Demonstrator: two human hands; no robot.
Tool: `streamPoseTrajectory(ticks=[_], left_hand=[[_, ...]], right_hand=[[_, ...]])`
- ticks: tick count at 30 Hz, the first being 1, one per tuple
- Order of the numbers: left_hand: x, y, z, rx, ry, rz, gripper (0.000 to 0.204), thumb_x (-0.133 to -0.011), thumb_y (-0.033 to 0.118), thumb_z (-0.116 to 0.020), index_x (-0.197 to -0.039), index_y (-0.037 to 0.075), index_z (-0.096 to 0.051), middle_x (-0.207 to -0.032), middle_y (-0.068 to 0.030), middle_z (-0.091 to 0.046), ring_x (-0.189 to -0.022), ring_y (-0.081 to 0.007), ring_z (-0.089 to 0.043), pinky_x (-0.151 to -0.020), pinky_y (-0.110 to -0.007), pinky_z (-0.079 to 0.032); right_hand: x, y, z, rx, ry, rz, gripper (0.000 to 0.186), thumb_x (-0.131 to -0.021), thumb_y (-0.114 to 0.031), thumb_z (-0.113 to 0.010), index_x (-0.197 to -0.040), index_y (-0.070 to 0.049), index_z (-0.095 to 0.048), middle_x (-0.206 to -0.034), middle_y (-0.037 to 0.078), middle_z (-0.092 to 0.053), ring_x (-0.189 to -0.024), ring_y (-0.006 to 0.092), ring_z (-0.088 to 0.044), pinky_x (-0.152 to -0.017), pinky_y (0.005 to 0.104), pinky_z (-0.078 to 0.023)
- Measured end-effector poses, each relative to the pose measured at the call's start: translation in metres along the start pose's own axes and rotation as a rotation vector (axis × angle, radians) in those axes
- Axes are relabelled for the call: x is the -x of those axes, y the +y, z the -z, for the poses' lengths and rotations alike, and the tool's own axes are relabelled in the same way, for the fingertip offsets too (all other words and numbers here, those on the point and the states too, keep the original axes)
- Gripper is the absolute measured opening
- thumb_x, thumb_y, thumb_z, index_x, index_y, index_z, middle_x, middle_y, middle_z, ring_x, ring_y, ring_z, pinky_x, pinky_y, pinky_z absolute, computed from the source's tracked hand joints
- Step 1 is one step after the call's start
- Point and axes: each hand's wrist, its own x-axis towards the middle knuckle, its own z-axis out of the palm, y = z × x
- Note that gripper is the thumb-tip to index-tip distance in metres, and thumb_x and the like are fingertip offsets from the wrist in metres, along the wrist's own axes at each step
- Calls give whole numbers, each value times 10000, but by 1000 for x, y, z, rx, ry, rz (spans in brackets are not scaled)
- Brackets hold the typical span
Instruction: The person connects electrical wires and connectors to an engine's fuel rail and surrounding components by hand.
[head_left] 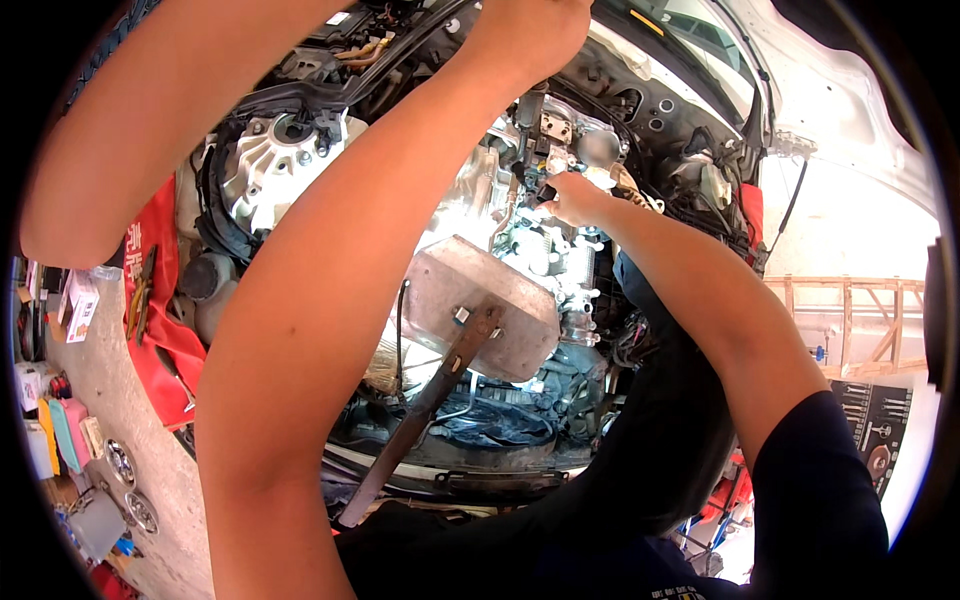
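Note:
My right hand (577, 199) reaches in from the right, fingers closed on a small black part (546, 193) above the brightly lit engine (545, 245). My left arm crosses the middle and ends high up, where my left hand (540, 32) is cut by the upper edge. Its fingers do not show. Below my hands lies an angular, brownish metal plate (440, 295), crossed by a rusty flat bar (425, 415) with bolts near its upper end. At the upper left another bare forearm (160, 110) extends over the bay, apparently another person's; that hand is out of view.
A red fender cover (165, 330) with pliers (146, 300) hangs over the left side. Nearby are a white strut tower (280, 165) and a fluid reservoir (205, 275). The raised hood (850, 90) is at upper right; a tool tray (880, 425) stands far right.

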Motion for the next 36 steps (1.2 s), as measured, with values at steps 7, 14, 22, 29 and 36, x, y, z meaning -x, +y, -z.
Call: streamPoseTrajectory(ticks=[7,14,22,29,36], left_hand=[[8,17,7,378,156,93,142,-746,214,-641,-638,149,-707,-729,38,-624,-905,-175,-558,-729,-206,-518],[57,67,26,740,-52,462,87,-785,209,-629,-833,137,-636,-917,-8,-567,-1033,-210,-494,-838,-287,-445],[231,161,70,593,-783,1003,279,-834,204,-615,-1088,118,-539,-1167,-69,-488,-1201,-257,-409,-971,-405,-344],[314,178,94,360,-1056,1126,470,-877,199,-602,-1312,101,-454,-1385,-122,-420,-1347,-298,-334,-1086,-508,-256],[334,184,96,282,-1009,1194,498,-884,198,-607,-1349,103,-455,-1433,-115,-414,-1369,-284,-339,-1125,-525,-224]], right_hand=[[1,4,-2,-24,10,-8,523,-850,-416,-719,-1108,28,-621,-1042,224,-655,-999,398,-640,-841,470,-510],[-5,-13,-2,-50,-17,0,466,-857,-349,-716,-1108,32,-619,-1034,228,-656,-999,397,-641,-843,459,-512],[-1,1,0,-68,-16,-10,418,-850,-307,-711,-1085,29,-630,-1027,239,-653,-990,402,-636,-839,457,-510],[3,0,-2,-53,18,-17,321,-868,-254,-670,-1057,4,-651,-1025,232,-655,-980,393,-641,-839,454,-511],[0,8,-7,28,94,-11,377,-875,-297,-679,-1122,-14,-644,-1052,205,-662,-1005,376,-640,-859,449,-517]])
